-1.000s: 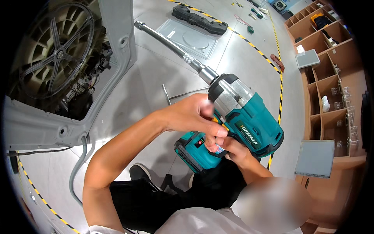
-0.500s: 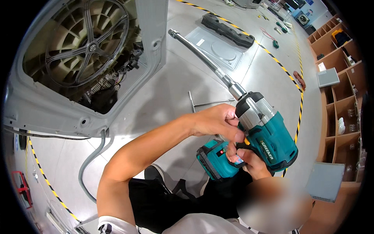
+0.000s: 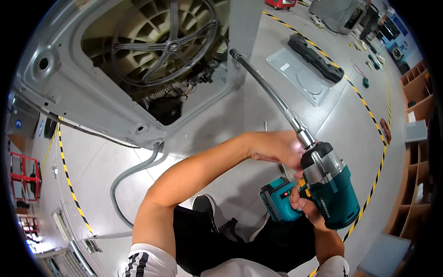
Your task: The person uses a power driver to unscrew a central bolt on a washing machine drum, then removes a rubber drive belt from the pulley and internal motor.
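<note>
at the lower edge of the frame, white sleeves point(image 3: 150, 262) and black trousers point(image 3: 240, 237) lie closest. right of centre, the right hand point(image 3: 308, 207) is wrapped round the handle of a teal cordless impact wrench point(image 3: 333, 196), its fingers beside the yellow trigger. the left hand point(image 3: 279, 147) is bent against the front of the tool, just beside the metal nose; its fingertips are partly hidden behind it, so i cannot tell whether they close on it. the battery pack point(image 3: 279, 199) sits at the foot of the handle, with a small red light showing. from the nose a long chrome extension point(image 3: 267, 90) slants toward the upper middle, its dark socket point(image 3: 235, 53) in front of the cabinet's edge.

below the hands a dark shoe point(image 3: 203, 208) stands on the pale floor point(image 3: 217, 159). a grey hose point(image 3: 121, 184) curves down from the grey metal cabinet point(image 3: 69, 85) filling the upper left, where an opening shows a spoked pulley wheel point(image 3: 173, 47) and wiring. beyond it, at upper right, a flat grey panel point(image 3: 297, 74) lies beside a long black block point(image 3: 316, 57), near black-and-yellow tape point(image 3: 363, 104). wooden shelves point(image 3: 398, 220) line the right edge.
</note>
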A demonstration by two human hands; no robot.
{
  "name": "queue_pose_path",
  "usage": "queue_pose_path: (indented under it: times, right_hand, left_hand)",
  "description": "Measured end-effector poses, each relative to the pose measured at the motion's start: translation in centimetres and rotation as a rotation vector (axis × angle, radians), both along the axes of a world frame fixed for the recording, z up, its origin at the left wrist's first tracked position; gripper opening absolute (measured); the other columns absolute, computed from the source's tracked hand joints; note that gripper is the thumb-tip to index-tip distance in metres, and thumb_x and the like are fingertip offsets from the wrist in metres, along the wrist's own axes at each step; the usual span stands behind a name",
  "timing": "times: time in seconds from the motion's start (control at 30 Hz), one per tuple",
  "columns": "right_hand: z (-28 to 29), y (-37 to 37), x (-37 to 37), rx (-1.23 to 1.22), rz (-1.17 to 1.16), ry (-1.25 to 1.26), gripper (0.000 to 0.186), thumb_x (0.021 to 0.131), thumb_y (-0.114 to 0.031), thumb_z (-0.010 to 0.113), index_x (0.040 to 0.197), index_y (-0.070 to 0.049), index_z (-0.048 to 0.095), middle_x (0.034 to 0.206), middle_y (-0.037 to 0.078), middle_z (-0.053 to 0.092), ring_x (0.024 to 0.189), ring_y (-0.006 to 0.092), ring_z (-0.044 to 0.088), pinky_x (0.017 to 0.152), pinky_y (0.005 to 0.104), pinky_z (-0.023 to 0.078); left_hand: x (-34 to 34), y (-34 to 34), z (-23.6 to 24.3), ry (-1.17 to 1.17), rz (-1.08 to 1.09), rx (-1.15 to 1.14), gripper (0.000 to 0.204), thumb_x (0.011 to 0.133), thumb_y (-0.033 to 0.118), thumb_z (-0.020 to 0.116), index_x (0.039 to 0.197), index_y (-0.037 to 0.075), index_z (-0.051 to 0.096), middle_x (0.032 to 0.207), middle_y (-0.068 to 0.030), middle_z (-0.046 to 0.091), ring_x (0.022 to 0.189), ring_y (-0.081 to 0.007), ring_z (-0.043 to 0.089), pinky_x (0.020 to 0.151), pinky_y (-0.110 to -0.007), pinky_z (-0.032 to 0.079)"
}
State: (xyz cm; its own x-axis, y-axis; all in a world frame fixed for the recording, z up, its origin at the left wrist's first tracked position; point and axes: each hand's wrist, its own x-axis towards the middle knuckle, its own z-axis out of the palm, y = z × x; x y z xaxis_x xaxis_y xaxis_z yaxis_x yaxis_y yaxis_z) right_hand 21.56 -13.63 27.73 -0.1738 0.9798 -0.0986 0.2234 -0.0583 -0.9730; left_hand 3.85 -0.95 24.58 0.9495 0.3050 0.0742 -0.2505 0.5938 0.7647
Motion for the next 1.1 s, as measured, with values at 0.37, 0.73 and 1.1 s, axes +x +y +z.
queue_pose_path:
  times: [0.37,0.73,1.1]
  right_hand:
    - [2.4,1.7,-5.0,0.184,0.386,-0.209,0.036,0.069,-0.001,0.062,0.103,0.006,0.052,0.071,0.008,0.060,0.065,0.0152,0.057,0.061,0.0274,0.049]
    - [1.2,1.3,-6.4,-0.217,0.378,0.012,0.025,0.082,-0.013,0.062,0.103,-0.002,0.054,0.080,0.005,0.059,0.070,0.0135,0.056,0.057,0.0255,0.046]
    - [2.2,1.8,-6.9,-0.484,0.292,0.088,0.020,0.089,-0.025,0.057,0.099,-0.007,0.056,0.077,0.003,0.056,0.064,0.0103,0.053,0.046,0.0198,0.040]
  left_hand:
    - [-7.0,-0.5,-1.3,-0.004,0.275,0.111,0.079,0.050,0.027,0.090,0.115,-0.003,0.059,0.116,-0.0156,0.060,0.110,-0.0243,0.055,0.098,-0.037,0.040]
    - [-9.0,-1.4,-1.2,0.034,0.294,0.149,0.063,0.054,0.015,0.088,0.109,-0.003,0.063,0.108,-0.0184,0.064,0.101,-0.0234,0.061,0.090,-0.034,0.047]
    - [-9.1,-1.2,-0.6,0.057,0.283,0.166,0.064,0.052,0.013,0.088,0.108,-0.005,0.062,0.107,-0.0207,0.063,0.106,-0.0272,0.059,0.094,-0.036,0.045]
